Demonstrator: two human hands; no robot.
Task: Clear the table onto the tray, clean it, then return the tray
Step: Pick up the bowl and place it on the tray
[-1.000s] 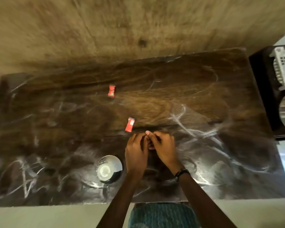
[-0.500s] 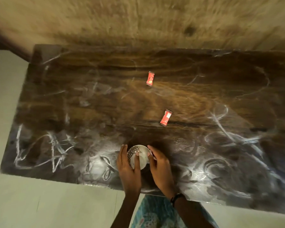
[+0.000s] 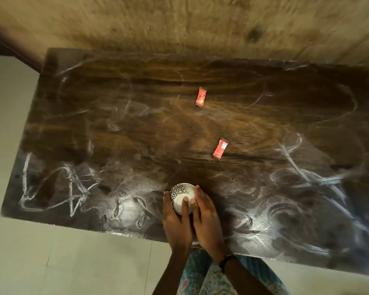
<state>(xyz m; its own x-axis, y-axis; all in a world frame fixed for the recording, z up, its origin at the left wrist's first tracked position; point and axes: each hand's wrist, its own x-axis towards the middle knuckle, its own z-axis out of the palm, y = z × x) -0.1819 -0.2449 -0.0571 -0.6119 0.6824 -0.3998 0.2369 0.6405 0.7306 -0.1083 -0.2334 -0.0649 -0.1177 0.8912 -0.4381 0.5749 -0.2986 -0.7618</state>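
Observation:
A small white bowl (image 3: 181, 194) with a dark dotted pattern sits near the front edge of the dark wooden table (image 3: 115, 128). It is cupped from both sides: my left hand (image 3: 175, 218) wraps its left flank with fingers over the top, and my right hand (image 3: 206, 218) presses its right flank. Two red sachets lie further back on the table: one (image 3: 220, 148) just past the bowl to the right, the other (image 3: 201, 97) toward the far edge. White chalky smears cover the tabletop. No tray is in view.
A tan wall (image 3: 179, 24) runs behind the table. Pale floor (image 3: 51, 262) shows to the left and in front. My patterned clothing (image 3: 205, 277) shows below my wrists, with a dark band (image 3: 226, 259) on the right wrist.
A second ago my hands met fingertip to fingertip right of the bowl. They have since moved onto the bowl and closed around it. The view has swung left, hiding the white basket at right.

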